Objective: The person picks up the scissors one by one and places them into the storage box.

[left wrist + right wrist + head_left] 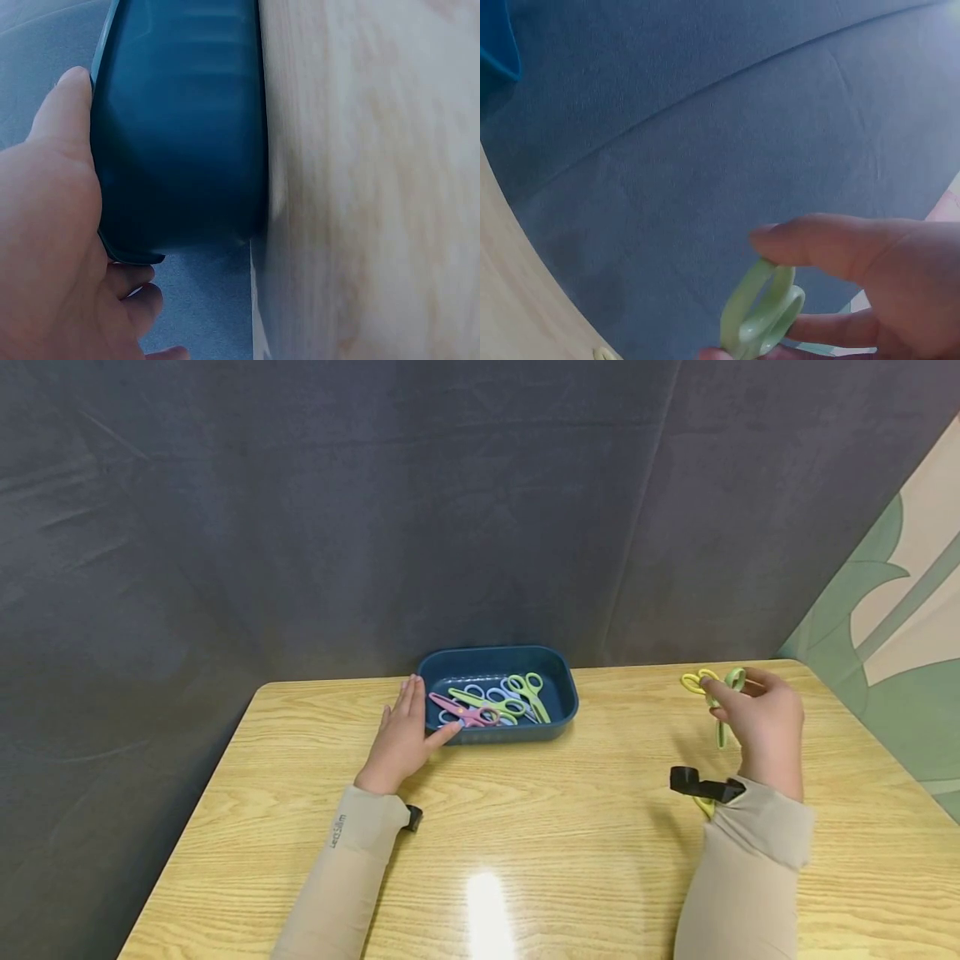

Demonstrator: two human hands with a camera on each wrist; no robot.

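My left hand (pixel 403 735) rests at the left end of a dark blue bin (pixel 495 735), its fingers straight along the end rim and the thumb on the front rim. In the left wrist view the thumb (pixel 64 112) lies along the rim, with the other fingertips around the corner. Off to the right, my right hand (pixel 765 714) pinches light green scissors (pixel 735 311) by their handle loops above the table, blades pointing down. Yellow scissors (pixel 690 683) show just left of those fingers, partly hidden by the hand.
Inside the bin lie several scissors: pink ones (pixel 468 714), green ones (pixel 534 697) and blue ones. A yellow piece (pixel 705 807) shows from under the right wrist on the wooden table (pixel 540 827). A dark grey curtain (pixel 450 527) hangs behind the table's far edge.
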